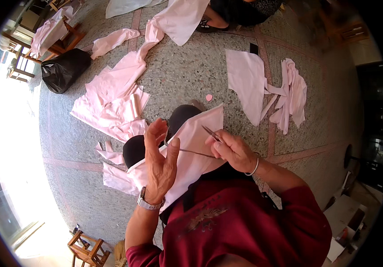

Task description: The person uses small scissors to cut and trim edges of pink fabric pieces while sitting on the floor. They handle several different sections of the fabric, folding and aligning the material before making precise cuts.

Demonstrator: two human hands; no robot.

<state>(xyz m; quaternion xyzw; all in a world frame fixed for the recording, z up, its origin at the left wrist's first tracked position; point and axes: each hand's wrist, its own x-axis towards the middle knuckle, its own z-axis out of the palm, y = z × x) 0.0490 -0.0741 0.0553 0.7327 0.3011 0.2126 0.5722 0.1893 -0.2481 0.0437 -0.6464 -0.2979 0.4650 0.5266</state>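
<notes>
The pink panel (196, 137) is made of smooth, matt cloth, the pink pile (107, 99) of creased cloth. A metallic look is given by the pointed tool (211, 133). Glossy, crinkled plastic is shown in the black bag (66, 70), wood in the stool (83, 252), matt cloth in the maroon shirt (249, 222), and a speckled, stone-like finish on the floor (185, 80).

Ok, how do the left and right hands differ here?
The left hand is open; the right hand is closed around a pointed tool. The left hand has a watch at its wrist, the right hand a pale bracelet. Both hands are ungloved.
</notes>
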